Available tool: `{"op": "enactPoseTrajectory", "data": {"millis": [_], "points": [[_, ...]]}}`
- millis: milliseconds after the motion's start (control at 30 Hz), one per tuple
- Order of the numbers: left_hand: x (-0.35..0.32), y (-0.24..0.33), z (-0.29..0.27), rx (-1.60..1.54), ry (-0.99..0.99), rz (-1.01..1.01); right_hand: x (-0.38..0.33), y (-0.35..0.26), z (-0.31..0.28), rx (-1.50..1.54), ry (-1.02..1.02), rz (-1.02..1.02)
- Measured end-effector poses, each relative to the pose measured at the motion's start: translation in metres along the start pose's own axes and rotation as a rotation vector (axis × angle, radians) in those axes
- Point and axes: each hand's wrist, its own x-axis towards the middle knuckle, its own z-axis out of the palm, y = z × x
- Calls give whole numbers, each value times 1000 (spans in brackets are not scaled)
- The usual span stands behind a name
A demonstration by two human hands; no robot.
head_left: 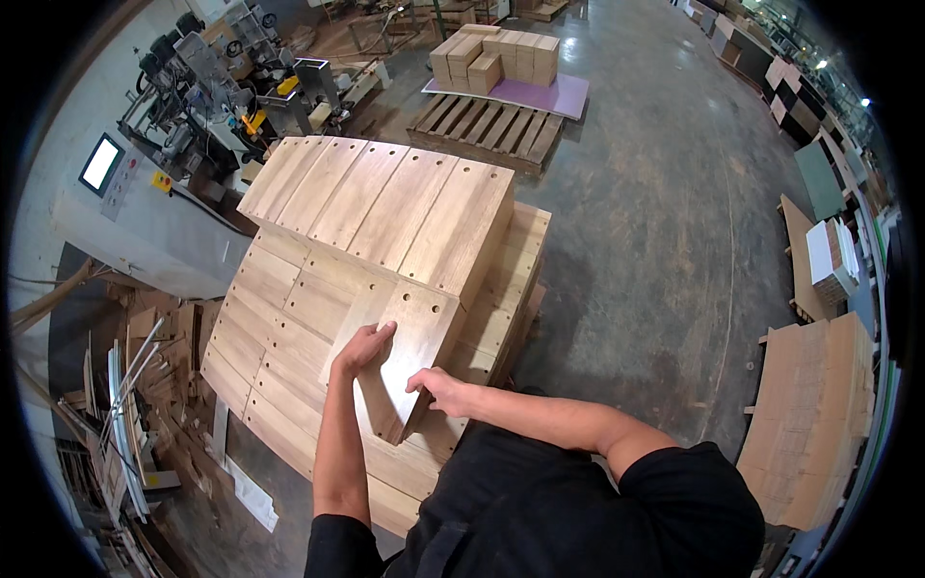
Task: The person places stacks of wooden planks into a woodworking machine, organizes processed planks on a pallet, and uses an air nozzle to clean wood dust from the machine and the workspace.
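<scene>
A short stack of light wood-grain boards (421, 332) with drilled round holes at the far end lies in front of me, at the near side of a taller row of similar boards (376, 202). My left hand (362, 351) grips its left edge, thumb on the top face and the other fingers mostly hidden. On the opposite edge my right hand (440, 391) is closed, fingers curled at the side. Beneath the boards spreads a wide lower layer of matching drilled boards (279, 361).
Behind the pile, a wooden pallet (487, 125) carries a purple sheet (564, 96) and stacked wooden blocks (501, 53). A machine cabinet with a screen (100, 166) stands at left, above scrap strips (120, 414). Brown flat panels (809, 414) are stacked at right.
</scene>
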Motion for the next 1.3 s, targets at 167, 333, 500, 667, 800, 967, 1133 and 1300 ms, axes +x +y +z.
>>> {"op": "enactPoseTrajectory", "data": {"millis": [167,333,500,667,800,967,1133,1300], "points": [[2,0,-1,59,11,6,0,-2,2,23,1,14],[2,-2,-2,60,12,25,-7,-5,3,22,-52,-8],[-12,8,-4,-59,28,110,-9,1,-34,3,-203,-31],[-55,-51,-39,-312,629,286,-53,7,-101,-308,-178,-95],[-122,-122,8,-820,744,242,-73,38,-180,-383,77,-126],[-135,-175,122,-1533,701,-3,-71,107,-249,-484,502,-84],[-115,-143,154,-1585,394,272,-88,198,-318,-679,548,255],[-122,-150,145,-1550,297,273,-124,232,-303,-589,609,100]]}}
